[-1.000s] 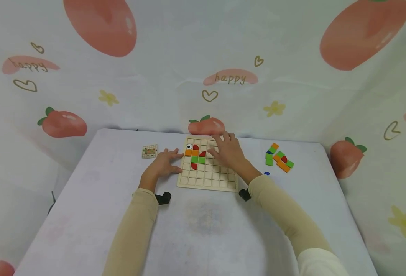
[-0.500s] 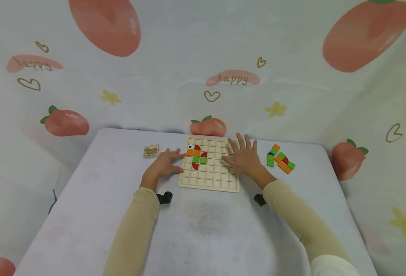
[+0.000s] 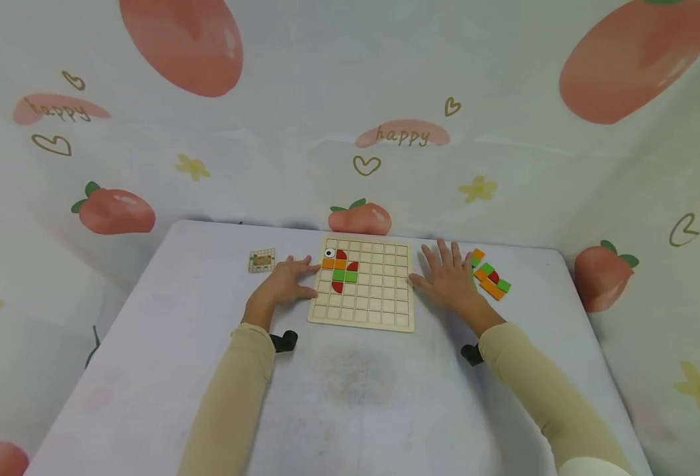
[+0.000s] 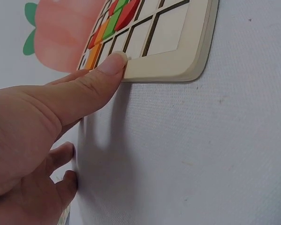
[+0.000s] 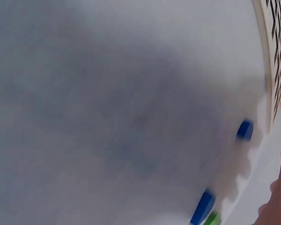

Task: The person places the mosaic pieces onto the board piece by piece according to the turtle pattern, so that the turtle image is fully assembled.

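A wooden grid board (image 3: 379,291) lies on the table, with orange, green and red pieces and a round eye piece (image 3: 329,253) set in its left part. My left hand (image 3: 281,284) is at the board's left edge, fingers spread. In the left wrist view its thumb (image 4: 113,64) presses on the board's rim. To the right of the board is my right hand (image 3: 449,281), fingers spread and holding nothing. It partly covers a group of loose orange, green and red tiles (image 3: 492,289). The right wrist view shows two blue pieces, one a small blue piece (image 5: 245,130) near the board's edge.
A small pattern card (image 3: 262,260) lies left of the board, beside the left hand. The white table (image 3: 355,410) backs onto a printed cloth (image 3: 278,132) just behind the board. Black wrist mounts (image 3: 284,341) sit under both wrists.
My right hand has moved right, from over the board to between the board and the loose tiles, uncovering the grid's right part. The left hand has stayed at the board's left edge.
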